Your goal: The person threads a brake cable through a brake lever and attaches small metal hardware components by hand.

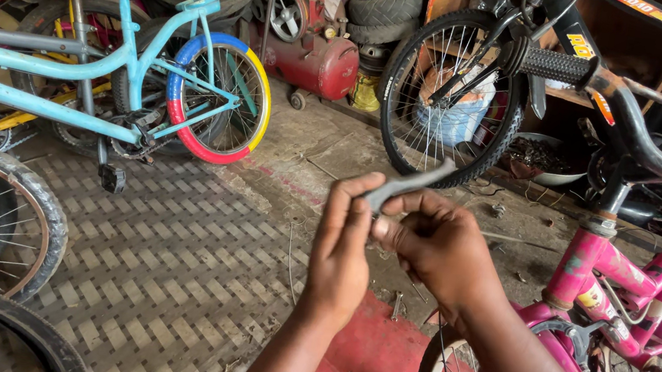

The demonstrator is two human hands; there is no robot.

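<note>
— Fingers of my left hand (pixel 342 248) pinch one flat grey metal tool (pixel 411 184) near its lower end; my right hand (pixel 436 248) curls shut around something small beneath it.

— How many bikes?

— One blue bike (pixel 98 58) by the mat's (pixel 164 266) far edge, one pink bike (pixel 627 288) at my right, cut off. What my right fingers grip, I can't make out.

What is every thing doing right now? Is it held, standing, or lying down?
Left hand: shut, pinching the grey lever.
Right hand: shut around the lever's lower end.
Grey lever: held up in the air, tilted.
Pink bicycle: upright beside the hands.
Blue bicycle: standing upright.
Red compressor: sitting on the floor.
Black-tyred wheel: upright, on a bicycle.
</note>
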